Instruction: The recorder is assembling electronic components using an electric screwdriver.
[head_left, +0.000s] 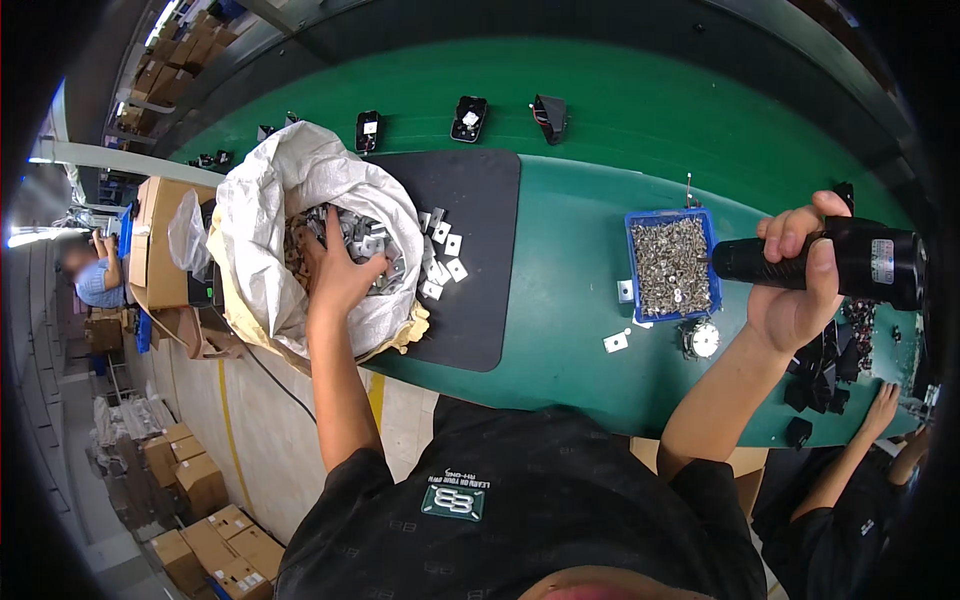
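Observation:
My left hand (342, 278) reaches into a white woven sack (262, 215) on the left of the table. Its thumb and index finger are spread among small metal plates (374, 243); the other fingertips are partly hidden. A black electric screwdriver (868, 262) lies in my right hand (785, 305), fingers wrapped round its body and the narrower end pointing left. That end is at the right side of a blue bin (631, 265) full of small screws (670, 262). Beside the bin's near edge sits a round silver motor-like part (702, 340).
Loose square plates (453, 244) lie on a black mat (480, 310) right of the sack. Black housings (468, 120) stand along the green belt behind. A co-worker's hand (882, 408) is at the right, near black parts (822, 370). A cardboard box (165, 235) stands left.

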